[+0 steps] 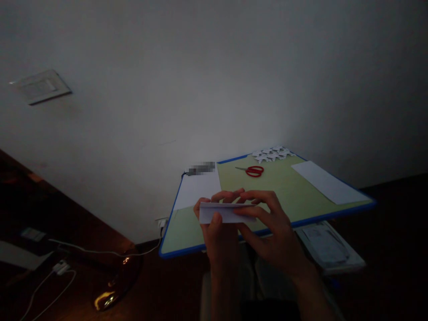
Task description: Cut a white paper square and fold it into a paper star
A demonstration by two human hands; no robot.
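Note:
A narrow folded strip of white paper point(227, 215) is held up over the front edge of the table, with a fold along its top. My left hand point(216, 227) grips its left end, thumb on the near face and fingers behind. My right hand point(272, 218) has its fingers closed on the right part of the strip, the index finger lying along its face. Beyond the hands, red-handled scissors point(254, 171) lie on the table with their blades pointing left. Several small folded white paper pieces point(272, 154) sit together at the table's far edge.
The light-green table top point(185, 229) has a blue rim and stands against a grey wall. A white sheet point(327, 182) lies on its right side, another sheet point(197, 191) at the left. White cables point(110, 253) run at lower left. Papers point(323, 245) rest below the table's right side.

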